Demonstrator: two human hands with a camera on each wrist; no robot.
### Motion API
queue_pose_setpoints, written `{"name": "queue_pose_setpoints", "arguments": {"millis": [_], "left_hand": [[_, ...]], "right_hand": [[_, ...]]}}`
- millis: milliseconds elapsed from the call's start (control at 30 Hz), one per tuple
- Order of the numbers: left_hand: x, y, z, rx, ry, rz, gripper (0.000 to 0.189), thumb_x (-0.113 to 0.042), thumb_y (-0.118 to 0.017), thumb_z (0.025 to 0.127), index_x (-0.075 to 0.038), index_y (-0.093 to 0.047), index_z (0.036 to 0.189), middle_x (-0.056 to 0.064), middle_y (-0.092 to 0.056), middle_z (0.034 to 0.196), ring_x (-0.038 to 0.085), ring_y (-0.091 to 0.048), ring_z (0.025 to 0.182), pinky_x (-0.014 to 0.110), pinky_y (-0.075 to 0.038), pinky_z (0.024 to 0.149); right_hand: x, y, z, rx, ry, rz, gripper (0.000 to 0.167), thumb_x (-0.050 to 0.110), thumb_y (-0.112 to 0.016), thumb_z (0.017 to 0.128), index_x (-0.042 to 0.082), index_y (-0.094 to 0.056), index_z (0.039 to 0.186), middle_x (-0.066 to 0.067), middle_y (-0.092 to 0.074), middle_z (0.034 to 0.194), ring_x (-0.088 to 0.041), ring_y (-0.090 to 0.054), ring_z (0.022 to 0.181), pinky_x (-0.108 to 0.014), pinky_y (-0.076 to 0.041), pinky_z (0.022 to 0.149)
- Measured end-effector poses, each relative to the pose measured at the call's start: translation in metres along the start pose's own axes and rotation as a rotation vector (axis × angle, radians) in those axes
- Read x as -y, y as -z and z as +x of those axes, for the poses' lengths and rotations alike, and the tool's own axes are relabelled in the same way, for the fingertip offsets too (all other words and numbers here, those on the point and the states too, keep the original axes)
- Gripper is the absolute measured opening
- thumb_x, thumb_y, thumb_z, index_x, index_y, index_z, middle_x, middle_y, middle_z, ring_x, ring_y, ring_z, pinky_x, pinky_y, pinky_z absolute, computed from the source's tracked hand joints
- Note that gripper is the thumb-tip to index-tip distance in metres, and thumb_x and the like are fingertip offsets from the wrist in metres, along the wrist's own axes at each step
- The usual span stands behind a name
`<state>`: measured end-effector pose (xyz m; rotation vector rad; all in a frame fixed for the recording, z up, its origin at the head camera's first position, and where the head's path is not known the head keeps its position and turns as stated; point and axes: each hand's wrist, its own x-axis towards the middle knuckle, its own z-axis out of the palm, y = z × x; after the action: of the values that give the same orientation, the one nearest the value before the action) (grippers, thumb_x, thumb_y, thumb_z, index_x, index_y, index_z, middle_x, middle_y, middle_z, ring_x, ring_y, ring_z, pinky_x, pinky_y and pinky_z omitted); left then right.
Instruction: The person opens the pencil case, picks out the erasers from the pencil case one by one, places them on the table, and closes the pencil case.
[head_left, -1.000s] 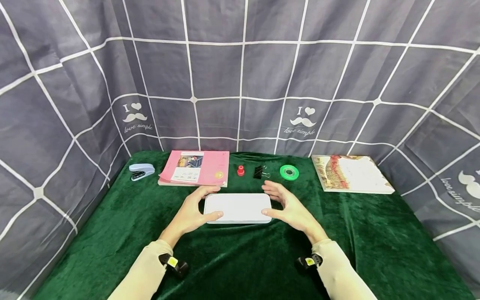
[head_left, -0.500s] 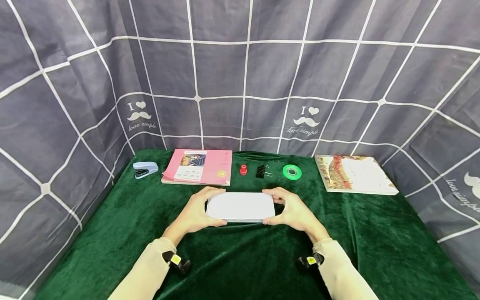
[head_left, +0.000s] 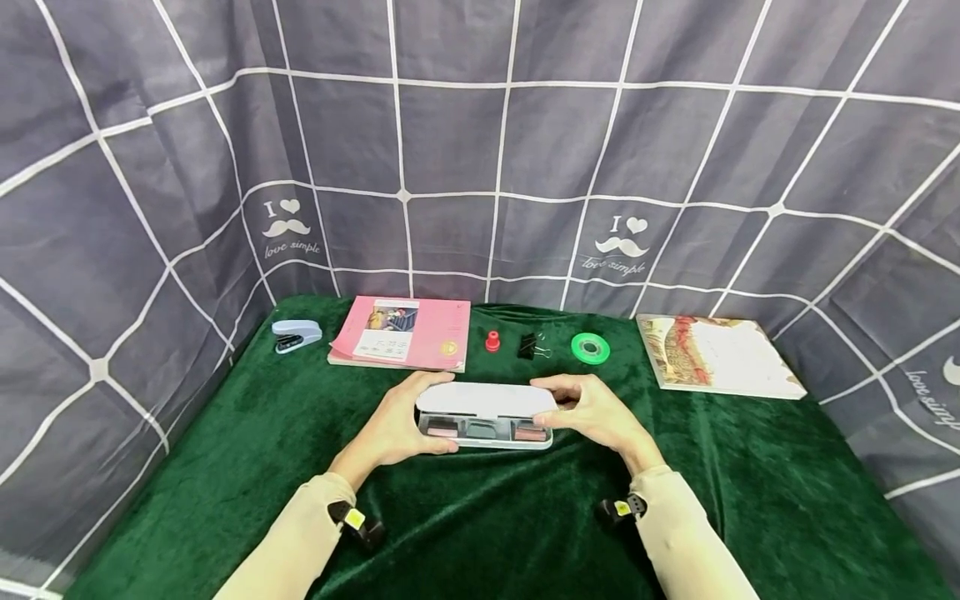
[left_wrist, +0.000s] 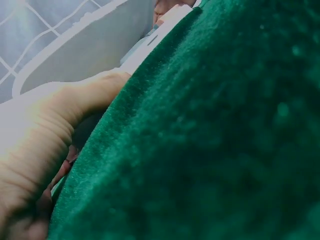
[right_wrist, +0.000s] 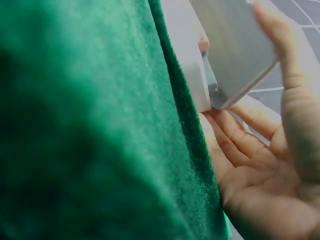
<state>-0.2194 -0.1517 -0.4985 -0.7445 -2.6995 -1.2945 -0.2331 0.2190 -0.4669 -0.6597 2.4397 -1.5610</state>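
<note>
Behind the half-open white case (head_left: 483,414) gripped by left hand (head_left: 392,429) and right hand (head_left: 596,412): pink booklet (head_left: 402,332), green tape (head_left: 589,347).

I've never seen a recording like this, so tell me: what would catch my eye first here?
Right in the middle of the green velvet cloth, two hands hold a white case with its lid part-raised: the left hand grips the left end, the right hand the right. Small pink and grey items show inside. Along the back edge lie a pink book and a bright green tape roll.
</note>
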Motion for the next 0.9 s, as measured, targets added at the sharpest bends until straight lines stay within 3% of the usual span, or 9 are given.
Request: {"name": "queue_pose_setpoints", "arguments": {"millis": [100,200,333,433,600,667,767,900], "left_hand": [[0.0,-0.002,0.001,-0.03,0.034,-0.052,0.121,-0.04,-0.112,0.064,-0.023,-0.045,0.163,0.003,-0.066,0.146,0.026,-0.065,0.126,0.056,-0.05,0.11],[-0.001,-0.004,0.002,-0.061,0.086,-0.08,0.133,-0.04,-0.113,0.061,-0.015,-0.028,0.16,0.011,-0.066,0.144,0.03,-0.065,0.129,0.058,-0.049,0.112],[-0.005,-0.005,0.0,-0.095,0.151,-0.069,0.129,-0.039,-0.114,0.057,-0.014,-0.025,0.146,0.018,-0.065,0.141,0.034,-0.064,0.131,0.058,-0.046,0.114],[-0.006,-0.003,-0.001,-0.089,0.145,-0.067,0.122,-0.037,-0.114,0.057,-0.016,-0.032,0.146,0.019,-0.065,0.138,0.034,-0.064,0.13,0.058,-0.048,0.113],[-0.004,0.0,-0.001,-0.058,0.111,-0.067,0.124,-0.04,-0.113,0.06,-0.02,-0.037,0.157,0.017,-0.065,0.142,0.034,-0.064,0.133,0.06,-0.049,0.114],[-0.003,0.002,-0.001,-0.049,0.119,-0.068,0.126,-0.04,-0.113,0.06,-0.021,-0.037,0.159,0.017,-0.063,0.145,0.034,-0.063,0.136,0.059,-0.048,0.116],[-0.003,0.003,-0.002,-0.033,0.124,-0.078,0.13,-0.041,-0.113,0.06,-0.021,-0.036,0.163,0.017,-0.059,0.15,0.034,-0.061,0.139,0.058,-0.048,0.118],[-0.002,0.004,-0.001,-0.022,0.103,-0.079,0.124,-0.044,-0.113,0.06,-0.018,-0.042,0.159,0.013,-0.056,0.151,0.032,-0.061,0.137,0.055,-0.049,0.118]], "right_hand": [[0.002,-0.002,0.002,-0.059,-0.091,0.073,0.044,0.028,-0.077,0.108,0.0,-0.073,0.141,-0.017,-0.079,0.129,-0.019,-0.074,0.113,-0.026,-0.06,0.096],[0.002,-0.005,0.004,-0.145,-0.189,0.178,0.056,0.041,-0.062,0.116,-0.01,-0.07,0.139,-0.024,-0.075,0.131,-0.02,-0.075,0.114,-0.029,-0.061,0.097],[0.002,-0.008,0.008,-0.218,-0.261,0.264,0.066,0.048,-0.054,0.118,-0.013,-0.068,0.137,-0.029,-0.073,0.13,-0.022,-0.076,0.111,-0.031,-0.063,0.095],[0.007,-0.007,0.008,-0.256,-0.253,0.238,0.052,0.036,-0.057,0.118,-0.012,-0.069,0.135,-0.029,-0.074,0.125,-0.023,-0.078,0.105,-0.032,-0.064,0.09],[0.027,0.002,0.005,-0.337,-0.153,0.091,0.026,0.014,-0.067,0.112,-0.011,-0.072,0.114,-0.024,-0.074,0.098,-0.022,-0.075,0.078,-0.031,-0.065,0.069],[0.035,0.004,0.004,-0.279,-0.058,-0.007,0.018,0.01,-0.071,0.109,-0.008,-0.074,0.108,-0.018,-0.073,0.093,-0.02,-0.072,0.076,-0.03,-0.063,0.068],[0.041,0.001,0.004,-0.125,0.091,-0.214,0.007,0.006,-0.077,0.105,0.002,-0.079,0.11,-0.009,-0.076,0.098,-0.017,-0.072,0.085,-0.031,-0.061,0.077],[0.041,-0.007,0.003,0.041,0.201,-0.441,0.026,-0.001,-0.075,0.102,0.01,-0.082,0.124,-0.003,-0.077,0.115,-0.018,-0.069,0.101,-0.038,-0.059,0.089]]}}
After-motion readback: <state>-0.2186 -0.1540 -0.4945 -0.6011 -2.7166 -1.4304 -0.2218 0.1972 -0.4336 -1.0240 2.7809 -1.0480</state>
